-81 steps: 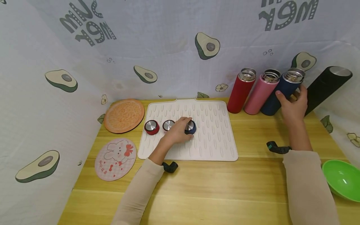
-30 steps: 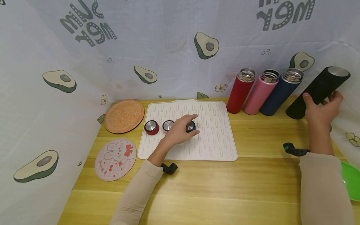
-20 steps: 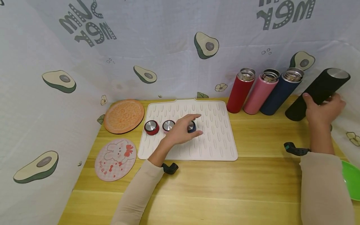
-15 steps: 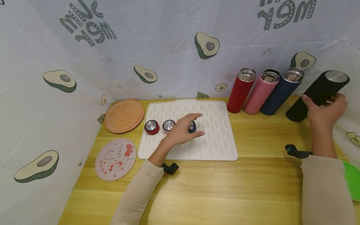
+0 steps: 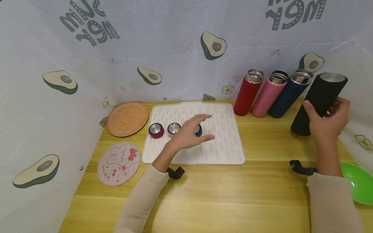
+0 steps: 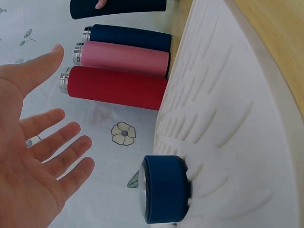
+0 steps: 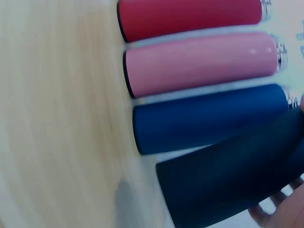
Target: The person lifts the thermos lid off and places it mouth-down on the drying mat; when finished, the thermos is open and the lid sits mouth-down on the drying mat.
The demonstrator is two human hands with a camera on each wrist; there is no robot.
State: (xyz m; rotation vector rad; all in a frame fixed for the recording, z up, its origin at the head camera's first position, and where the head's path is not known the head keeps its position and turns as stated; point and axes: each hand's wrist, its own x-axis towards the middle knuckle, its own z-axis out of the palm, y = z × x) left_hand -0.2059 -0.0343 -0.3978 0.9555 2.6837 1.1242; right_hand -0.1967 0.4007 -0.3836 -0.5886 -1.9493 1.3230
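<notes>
In the head view my right hand (image 5: 328,124) grips a black thermos (image 5: 319,97) with its silver-topped lid on. The thermos appears raised off the table; the right wrist view shows it slanting beside the blue bottle (image 7: 213,118). My left hand (image 5: 187,133) hovers over the white ribbed mat (image 5: 222,150), fingers and thumb spread, holding nothing. Between them shows a blue lid (image 5: 199,130), partly hidden in the head view and standing on the mat in the left wrist view. A pink lid (image 5: 173,128) and a red lid (image 5: 156,130) stand left of it.
Lidless red (image 5: 247,94), pink (image 5: 268,95) and blue bottles stand in a row along the back, left of the black thermos. Two round mats, one orange (image 5: 127,119) and one with a bunny (image 5: 118,165), lie at left. A green bowl (image 5: 358,183) is at right.
My right hand has gone from the blue bottle to the black thermos and brought it left and nearer to me. The left hand's fingers have let go of the blue lid and spread apart.
</notes>
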